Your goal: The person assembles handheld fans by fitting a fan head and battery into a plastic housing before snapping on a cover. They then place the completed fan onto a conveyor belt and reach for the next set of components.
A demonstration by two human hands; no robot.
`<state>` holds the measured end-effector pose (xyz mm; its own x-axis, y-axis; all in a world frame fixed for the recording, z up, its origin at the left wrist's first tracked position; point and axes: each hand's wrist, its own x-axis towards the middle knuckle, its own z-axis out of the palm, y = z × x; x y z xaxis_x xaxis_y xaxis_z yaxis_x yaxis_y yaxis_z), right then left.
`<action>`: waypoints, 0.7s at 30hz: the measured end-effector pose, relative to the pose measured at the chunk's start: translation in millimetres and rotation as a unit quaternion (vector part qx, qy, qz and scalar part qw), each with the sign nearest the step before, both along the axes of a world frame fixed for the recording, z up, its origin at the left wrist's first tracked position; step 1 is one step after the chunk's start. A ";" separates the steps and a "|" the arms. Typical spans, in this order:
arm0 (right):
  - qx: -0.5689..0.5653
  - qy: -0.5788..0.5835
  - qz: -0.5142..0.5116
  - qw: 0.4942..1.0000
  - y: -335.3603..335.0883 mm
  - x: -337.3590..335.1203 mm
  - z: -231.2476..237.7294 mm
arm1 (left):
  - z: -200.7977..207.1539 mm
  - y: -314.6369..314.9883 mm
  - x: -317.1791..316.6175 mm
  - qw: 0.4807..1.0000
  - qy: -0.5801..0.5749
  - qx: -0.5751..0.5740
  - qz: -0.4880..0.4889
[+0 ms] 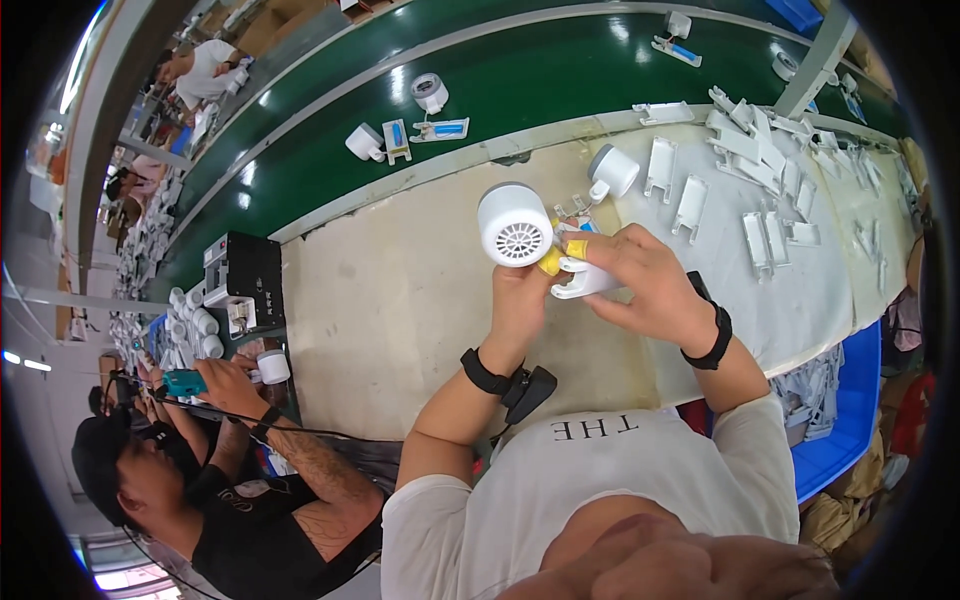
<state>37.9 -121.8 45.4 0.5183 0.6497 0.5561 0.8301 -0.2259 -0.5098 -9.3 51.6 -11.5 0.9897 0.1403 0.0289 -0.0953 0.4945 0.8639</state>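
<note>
White fan, grille and long axis toward wearer, hands pinching it and handle

The handheld-fan head and handle shell look like smooth white plastic with a soft sheen. The green conveyor belt is glossy, the counter matt-surfaced, the bin smooth plastic, the T-shirt matt cloth.

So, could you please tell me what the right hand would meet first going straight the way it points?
Probably the yellow-covered fingertip of the left hand, close ahead of the right hand, with the white vented housing beside it; depth is unclear.
</note>
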 end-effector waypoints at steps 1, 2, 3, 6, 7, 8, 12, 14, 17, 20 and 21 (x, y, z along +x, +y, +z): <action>0.000 -0.004 0.002 1.000 -0.1 0.2 -0.5 | -0.1 -1.3 -0.9 1.000 -0.001 -0.003 0.001; -0.002 -0.005 0.003 1.000 -0.5 -0.1 2.2 | -0.5 -2.8 -1.9 1.000 -0.012 0.003 0.017; -0.023 0.037 0.003 0.999 -0.5 -1.4 7.0 | -0.2 -4.0 -2.4 0.999 -0.024 0.010 0.032; 0.029 0.156 0.003 0.987 2.8 -7.7 -3.8 | 4.3 -11.2 -1.3 0.989 -0.069 0.079 0.101; 0.102 0.233 0.003 0.967 3.5 -8.9 -8.2 | 8.7 -11.5 -0.6 0.990 -0.069 0.078 0.099; 0.102 0.233 0.001 0.967 3.1 -8.0 -8.6 | 14.3 -10.4 0.3 0.981 -0.088 0.138 0.099; 0.158 0.440 0.036 0.883 3.7 2.1 -2.8 | 13.5 -10.7 1.6 0.997 -0.045 -0.017 0.054; 0.069 0.341 -0.031 0.937 -3.1 2.2 2.0 | 14.2 -7.0 4.0 0.997 -0.038 -0.041 0.049; -0.025 0.026 -0.104 0.994 -4.8 3.6 2.1 | 17.2 -9.0 8.1 0.997 -0.023 -0.065 0.048; -0.025 -0.025 -0.094 0.995 8.3 0.7 2.4 | 11.9 -9.3 6.1 0.994 -0.019 -0.100 0.029; -0.024 -0.025 -0.097 0.995 11.7 1.1 2.6 | 8.5 -9.9 4.4 0.993 -0.015 -0.106 0.038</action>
